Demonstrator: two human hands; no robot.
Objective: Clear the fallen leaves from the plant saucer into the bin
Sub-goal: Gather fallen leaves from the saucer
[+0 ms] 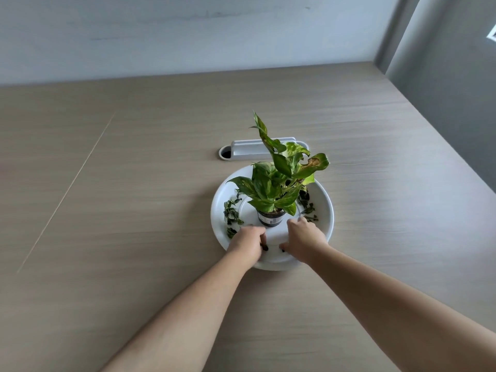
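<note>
1. Step in hand, judged: gathering of leaf bits at near edge of round white plastic saucer [323, 210], set on pale wood-grain worktop [134, 183].
2. Left hand [247, 244] is curled w/ a small dark scrap at the fingertips; right hand [304, 241] is pinched on another dark bit by its thumb.
3. Small potted green plant [271, 218] stands mid-saucer; shrivelled dark fallen leaves [230, 213] lie left & right of pot.
4. Bin isn't seen in view.
5. Next move calls for side piles to be collected w/o knocking pot, then carried to bin.
</note>
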